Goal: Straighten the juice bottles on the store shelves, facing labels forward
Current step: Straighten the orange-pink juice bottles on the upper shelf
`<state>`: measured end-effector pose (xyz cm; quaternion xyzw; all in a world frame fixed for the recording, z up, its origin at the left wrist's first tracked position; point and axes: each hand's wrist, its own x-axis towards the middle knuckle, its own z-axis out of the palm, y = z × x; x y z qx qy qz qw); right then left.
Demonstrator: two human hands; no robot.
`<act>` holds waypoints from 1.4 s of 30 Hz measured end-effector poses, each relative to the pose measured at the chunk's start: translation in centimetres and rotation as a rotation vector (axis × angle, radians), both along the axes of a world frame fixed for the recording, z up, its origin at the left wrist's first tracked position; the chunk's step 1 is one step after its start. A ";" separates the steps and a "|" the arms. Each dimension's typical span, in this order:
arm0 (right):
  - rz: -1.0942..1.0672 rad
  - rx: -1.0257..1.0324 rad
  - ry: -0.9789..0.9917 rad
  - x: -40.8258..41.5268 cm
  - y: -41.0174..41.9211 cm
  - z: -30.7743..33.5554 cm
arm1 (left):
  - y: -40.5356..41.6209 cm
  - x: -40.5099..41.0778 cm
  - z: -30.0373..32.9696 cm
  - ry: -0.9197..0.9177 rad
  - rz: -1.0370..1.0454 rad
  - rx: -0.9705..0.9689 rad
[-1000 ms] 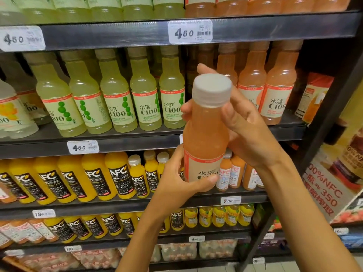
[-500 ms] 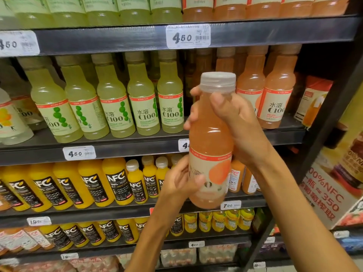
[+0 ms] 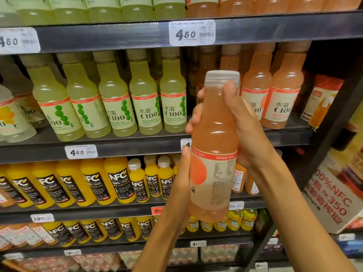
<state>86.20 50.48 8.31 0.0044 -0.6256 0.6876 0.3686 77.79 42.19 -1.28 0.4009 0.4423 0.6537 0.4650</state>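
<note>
Pale orange juice bottle point(image 3: 214, 134) with white cap, held upright near the camera, in front of the shelves point(image 3: 125, 148). Label turned sideways: orange circle left, fine print right. Right hand point(image 3: 243, 130) wrapped round its shoulder; left hand point(image 3: 183, 185) gripping the label.

Head cam, close, facing shelves point(image 3: 125, 148)

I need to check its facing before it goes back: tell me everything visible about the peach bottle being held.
The peach bottle is clear plastic, full of pinkish-orange juice, with a pale ribbed cap. It is upright, slightly tilted, in front of the shelves. Its cream label shows an orange circle and small print, not the name. The right hand grips its neck; the left hand holds the label's side.
</note>
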 end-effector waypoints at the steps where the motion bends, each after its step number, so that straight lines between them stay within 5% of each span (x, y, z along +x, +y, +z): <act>1: -0.051 -0.001 -0.005 0.0 0.0 0.0 | 0.0 -0.1 0.0 0.041 0.060 0.009; 6: -0.258 0.042 -0.073 -0.7 0.3 -0.2 | 0.1 0.3 0.1 0.189 0.152 0.061; 15: 0.098 -0.242 -0.069 -1.2 2.7 -1.0 | 0.2 0.1 0.2 -0.178 -0.215 -0.011; 24: -0.362 -0.093 -0.100 -0.7 3.1 -0.3 | 1.7 0.3 -0.1 0.313 0.214 0.165; 28: -0.287 -0.087 -0.151 0.0 4.3 0.3 | 2.5 0.1 -0.2 0.121 0.124 0.131; 34: -0.026 -0.299 -0.067 -0.9 5.3 -0.9 | 3.4 -0.3 0.3 -0.368 -0.353 0.077; 36: -0.019 -0.284 -0.029 -1.3 5.6 -1.1 | 3.9 -0.6 -0.2 -0.328 -0.355 0.063; 42: -0.314 -0.071 -0.045 -1.4 6.6 0.3 | 5.2 -2.2 0.0 0.204 0.126 0.142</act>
